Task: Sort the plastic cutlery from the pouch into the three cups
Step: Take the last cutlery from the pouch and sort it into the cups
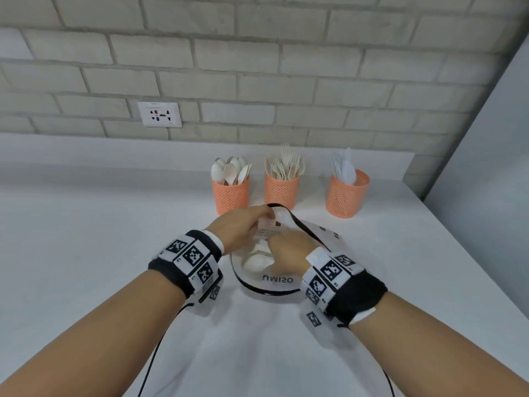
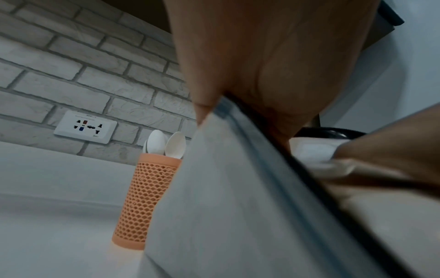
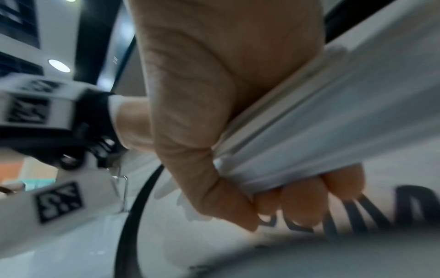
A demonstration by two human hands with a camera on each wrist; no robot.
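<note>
Meanwhile, left hand pinches the clear pouch rim up, keeping its mouth open, while right hand grips cutlery inside; three orange mesh cups w/ spoons, forks, knives stand behind.

both hands close together, forearms converging; left hand pinching, right hand curled gripping.

We seem to be at a kitchen-style counter: a white countertop meets a pale brick wall at twelve o'clock, a wall socket at eleven, and orange mesh cups holding cutlery.
</note>
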